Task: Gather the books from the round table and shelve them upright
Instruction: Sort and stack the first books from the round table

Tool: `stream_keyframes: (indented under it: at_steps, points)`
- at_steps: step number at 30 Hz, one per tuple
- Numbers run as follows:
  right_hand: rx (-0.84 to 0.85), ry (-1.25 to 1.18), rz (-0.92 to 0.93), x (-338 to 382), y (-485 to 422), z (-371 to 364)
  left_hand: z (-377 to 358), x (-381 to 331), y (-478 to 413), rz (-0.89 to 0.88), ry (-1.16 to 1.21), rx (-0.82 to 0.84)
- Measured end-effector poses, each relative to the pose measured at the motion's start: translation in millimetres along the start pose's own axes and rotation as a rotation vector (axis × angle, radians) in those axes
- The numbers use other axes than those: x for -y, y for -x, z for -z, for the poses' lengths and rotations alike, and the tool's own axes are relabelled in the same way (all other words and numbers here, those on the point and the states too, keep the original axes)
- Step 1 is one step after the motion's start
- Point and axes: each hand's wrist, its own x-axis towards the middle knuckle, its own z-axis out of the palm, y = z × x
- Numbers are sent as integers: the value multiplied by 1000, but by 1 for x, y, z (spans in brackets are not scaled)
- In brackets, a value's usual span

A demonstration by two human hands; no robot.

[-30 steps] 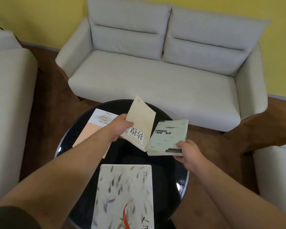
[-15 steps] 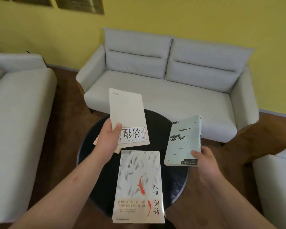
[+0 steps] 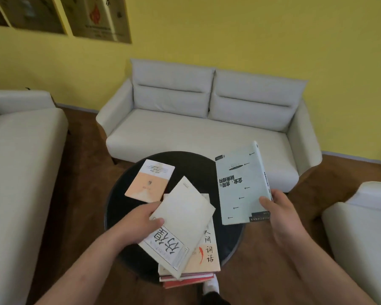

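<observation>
While the left grip point(image 3: 139, 223) is clamping the cream book point(image 3: 185, 219) over the stack point(image 3: 208, 254) and the right grip point(image 3: 277, 212) is pinching the green book point(image 3: 240, 186), the peach book point(image 3: 149, 181) is lying flat on the worktop point(image 3: 191, 168), just upper-left of the left grip.

The left grip point(image 3: 139, 223) now carries the cream book point(image 3: 180, 221) lower and nearer, slanted across the fish-cover book point(image 3: 208, 254), no longer beyond it. The peach book point(image 3: 149, 181) now lies uncovered on the worktop point(image 3: 191, 166). The right grip point(image 3: 277, 212) holds the pale green book point(image 3: 240, 186) higher and further right.
</observation>
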Motion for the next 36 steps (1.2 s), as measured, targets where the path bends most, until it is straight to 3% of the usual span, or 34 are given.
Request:
stream_keyframes:
  at_steps: [4,9,12,15,19,22,24,28,30,32,34,36]
  points:
    - [32,-15,-4,-2,10,1,5,-18,-37,38,-576,-111]
    - [71,8,11,-3,22,5,-31,-25,-53,-9,-958,-307]
    - [106,47,24,-1,25,10,-66,-24,-30,-71,-858,-364]
    - [177,112,35,5,23,13,-96,-12,-6,-89,-857,-221]
    - [298,216,66,17,24,15,-83,4,-9,-164,-887,-77]
    - [281,238,147,29,27,15,-68,9,-13,-259,-896,34]
    - [210,192,194,36,24,16,-64,13,-15,-267,-781,58]
    - [166,130,250,52,21,12,-50,0,-15,-161,-269,76]
    - [240,169,316,64,26,8,-47,-16,-9,-90,97,-25]
    - [318,226,382,78,30,5,-46,-35,-1,-128,334,-301]
    - [343,273,458,94,34,4,-47,-55,7,-199,183,-502]
    - [381,235,516,113,35,4,-47,-68,15,-207,85,-592]
